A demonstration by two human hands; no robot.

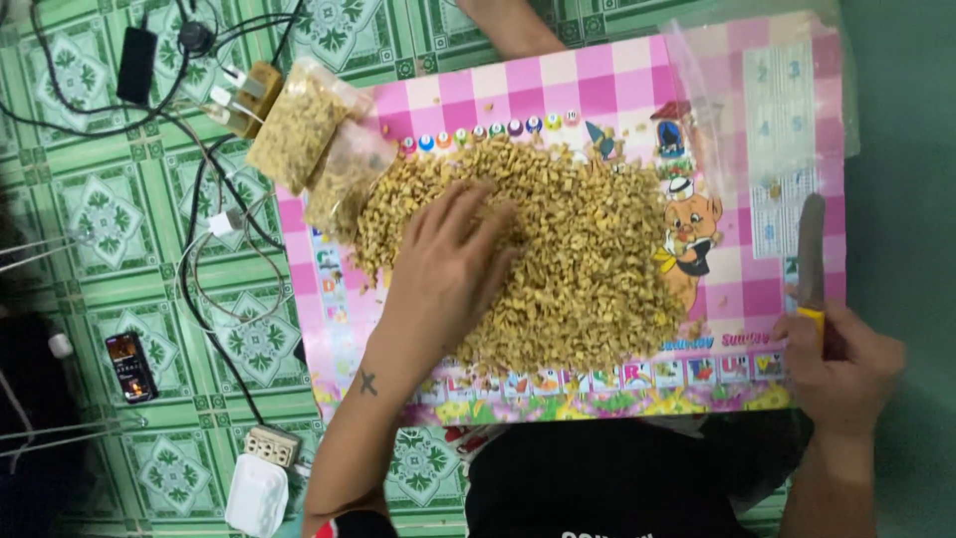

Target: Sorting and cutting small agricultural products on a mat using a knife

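Mid-frame, the left hand (448, 264) lies flat and open on the chopped pieces (578, 249); at lower right, the right hand (836, 359) grips a knife (812, 254).

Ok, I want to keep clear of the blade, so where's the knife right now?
The knife is at the right of the head view, gripped by the right hand, its blade pointing up over the pink board's right edge.

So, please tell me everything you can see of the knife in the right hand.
The knife has a long, flat, dull grey blade with a rounded tip, apparently metal. A yellow piece shows where the blade meets the handle; the rest of the handle is hidden in the grip of the right hand. The blade points away from the person and lies over the right edge of the pink checked board, apart from the chopped pieces.
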